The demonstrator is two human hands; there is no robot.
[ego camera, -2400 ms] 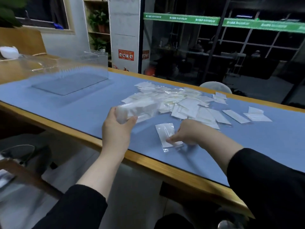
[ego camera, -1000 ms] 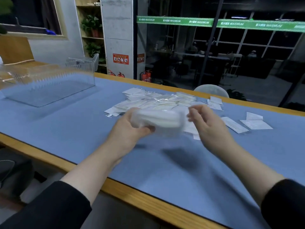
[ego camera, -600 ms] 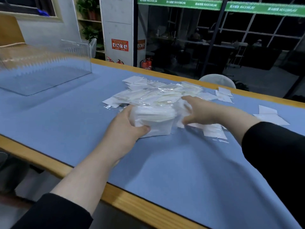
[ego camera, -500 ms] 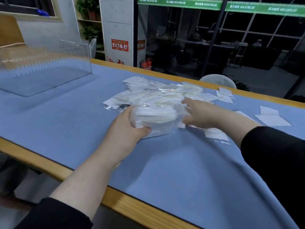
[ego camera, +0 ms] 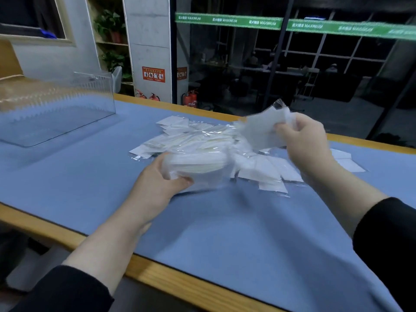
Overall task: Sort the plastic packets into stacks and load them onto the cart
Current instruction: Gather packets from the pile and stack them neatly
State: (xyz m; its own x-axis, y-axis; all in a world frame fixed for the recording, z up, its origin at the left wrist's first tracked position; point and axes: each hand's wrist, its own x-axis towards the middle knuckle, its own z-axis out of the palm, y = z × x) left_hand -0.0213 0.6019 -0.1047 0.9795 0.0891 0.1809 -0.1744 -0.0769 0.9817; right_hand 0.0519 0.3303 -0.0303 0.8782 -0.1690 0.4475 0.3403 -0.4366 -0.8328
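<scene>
A loose heap of clear plastic packets with white inserts point(ego camera: 200, 136) lies mid-table on the blue mat. My left hand point(ego camera: 157, 181) grips a thick stack of packets point(ego camera: 198, 167) at its left end, the stack resting low over the mat. My right hand point(ego camera: 304, 138) is raised above the heap's right side and pinches a few packets point(ego camera: 261, 127) lifted clear of the pile; they are blurred. More single packets point(ego camera: 272, 176) lie flat beneath that hand.
A clear acrylic bin point(ego camera: 56, 109) stands on the mat at the far left. The table's wooden front edge point(ego camera: 157, 273) runs close to my body. Two stray packets point(ego camera: 351, 163) lie at the right. A glass wall is behind the table.
My right hand has left the stack's right end, taken a few packets from the heap and lifted them up and right. My left hand keeps its hold on the stack.
</scene>
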